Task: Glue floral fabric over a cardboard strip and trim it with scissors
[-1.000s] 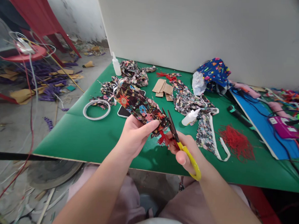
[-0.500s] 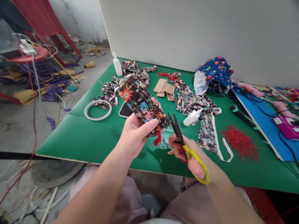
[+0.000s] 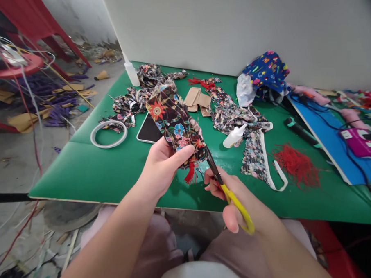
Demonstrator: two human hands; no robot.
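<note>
My left hand (image 3: 162, 164) pinches a dark floral fabric piece (image 3: 177, 122), thumb on top and fingers underneath. A red tassel (image 3: 190, 174) hangs from its lower end. In my right hand (image 3: 223, 190) are yellow-handled scissors (image 3: 236, 202), their dark blades at the fabric's right edge. Whether the blades have cut into the cloth I cannot tell. Behind the fabric lies a phone (image 3: 149, 129), partly covered. To the right, a small white squeeze bottle (image 3: 234, 137) lies on floral fabric strips (image 3: 228, 112).
The green table (image 3: 88, 171) also bears a tape roll (image 3: 95, 141), brown card pieces (image 3: 193, 97), an upright white bottle (image 3: 132, 73), a red thread heap (image 3: 296, 164), and blue patterned cloth (image 3: 268, 73). A blue board (image 3: 321, 136) with a purple device (image 3: 360, 142) and cables lies right.
The scissors have moved left to the fabric's edge, and their blades have come together. My left hand still holds the fabric. The whole view has shifted slightly.
</note>
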